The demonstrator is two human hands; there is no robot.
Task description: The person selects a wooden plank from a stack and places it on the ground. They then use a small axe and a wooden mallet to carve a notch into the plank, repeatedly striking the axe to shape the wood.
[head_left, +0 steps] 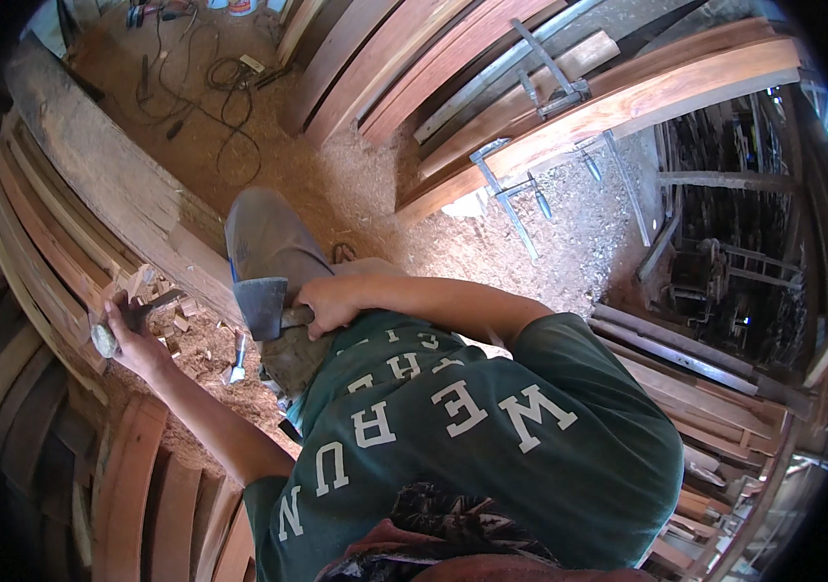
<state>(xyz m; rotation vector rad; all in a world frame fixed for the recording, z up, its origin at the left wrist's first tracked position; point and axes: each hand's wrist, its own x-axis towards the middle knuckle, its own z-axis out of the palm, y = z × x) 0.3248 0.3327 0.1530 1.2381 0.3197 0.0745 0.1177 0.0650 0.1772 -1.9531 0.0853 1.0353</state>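
My left hand (131, 335) is closed on a chisel (104, 339), its pale round handle end poking out to the left and its dark metal part (160, 301) to the right. My right hand (327, 306) grips the short handle of a hatchet-like tool (259, 308), whose broad grey head rests by my bent leg (273, 233). Beside that leg runs a long weathered curved timber (113, 145). Wood chips (210, 359) and a small blue-and-silver tool (239, 357) lie between my arms.
Curved planks (60, 223) are stacked at left, more (133, 485) at lower left. Clamps (511, 194) grip a long beam (608, 107) ahead right. Cables (235, 82) lie on the sawdust floor (336, 175). More timber (685, 378) and dark framing (724, 233) are at right.
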